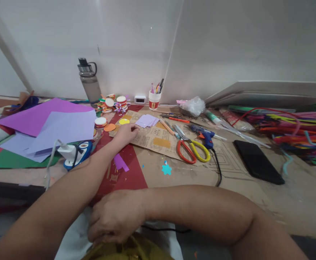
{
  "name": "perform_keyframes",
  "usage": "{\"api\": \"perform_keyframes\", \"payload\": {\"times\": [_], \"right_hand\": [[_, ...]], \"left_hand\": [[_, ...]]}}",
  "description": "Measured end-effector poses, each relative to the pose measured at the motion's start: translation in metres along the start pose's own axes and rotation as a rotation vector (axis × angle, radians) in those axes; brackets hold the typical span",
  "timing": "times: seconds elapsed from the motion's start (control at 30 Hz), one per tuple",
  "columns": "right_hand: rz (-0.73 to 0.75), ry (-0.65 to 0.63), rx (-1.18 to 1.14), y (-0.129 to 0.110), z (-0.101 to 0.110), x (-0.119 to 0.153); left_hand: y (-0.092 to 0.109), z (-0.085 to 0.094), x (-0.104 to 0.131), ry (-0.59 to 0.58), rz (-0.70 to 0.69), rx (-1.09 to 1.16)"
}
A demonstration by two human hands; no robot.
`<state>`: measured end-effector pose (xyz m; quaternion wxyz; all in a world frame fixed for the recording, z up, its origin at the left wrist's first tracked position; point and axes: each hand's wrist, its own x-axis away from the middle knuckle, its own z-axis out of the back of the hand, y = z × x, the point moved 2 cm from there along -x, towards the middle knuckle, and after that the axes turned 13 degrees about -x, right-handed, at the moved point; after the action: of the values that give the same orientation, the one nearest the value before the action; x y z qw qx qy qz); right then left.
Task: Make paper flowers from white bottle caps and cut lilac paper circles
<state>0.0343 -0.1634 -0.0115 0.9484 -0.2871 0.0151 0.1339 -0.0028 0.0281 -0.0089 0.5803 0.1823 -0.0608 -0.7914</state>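
My left hand (pixel 127 133) rests at the left edge of a printed cardboard piece (pixel 149 142), fingers curled together; what they hold, if anything, is hidden. Beside it lie a yellow paper circle (pixel 124 121) and an orange circle (pixel 109 127). Pale purple paper squares (pixel 147 120) lie just beyond its fingertips. Low over my lap, at the table's near edge, my right hand (pixel 117 216) is closed like a fist, its fingertips out of sight, so any content is hidden. A turquoise paper shape (pixel 166 169) and purple strips (pixel 121 162) lie between my arms.
Scissors (pixel 192 146), a blue glue gun (pixel 207 138) with a black cord, and a black phone (pixel 258 161) lie right. Purple sheets (pixel 63 128) and a power strip (pixel 83 153) are left. A bottle (pixel 90 85) and pen cup (pixel 154 100) stand behind.
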Motion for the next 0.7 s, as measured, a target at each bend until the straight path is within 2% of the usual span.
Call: {"api": "perform_keyframes", "payload": {"times": [0.17,0.27,0.33,0.53,0.6,0.7], "right_hand": [[0.003,-0.035,0.006,0.002,0.000,0.000],[0.014,0.001,-0.016,0.003,0.000,0.001],[0.016,0.031,-0.037,0.003,0.001,0.001],[-0.018,0.050,-0.096,0.003,0.004,0.001],[-0.024,0.032,-0.100,0.003,0.004,0.001],[-0.039,-0.007,-0.104,0.002,0.006,0.000]], "left_hand": [[0.002,-0.001,0.002,0.000,-0.006,0.012],[0.008,0.003,0.005,-0.017,-0.052,0.037],[0.014,0.006,0.008,-0.058,-0.164,0.072],[0.034,0.011,0.022,-0.156,-0.640,0.065],[0.041,0.010,0.028,-0.180,-0.710,0.037],[0.052,0.007,0.036,-0.213,-0.740,-0.021]]}}
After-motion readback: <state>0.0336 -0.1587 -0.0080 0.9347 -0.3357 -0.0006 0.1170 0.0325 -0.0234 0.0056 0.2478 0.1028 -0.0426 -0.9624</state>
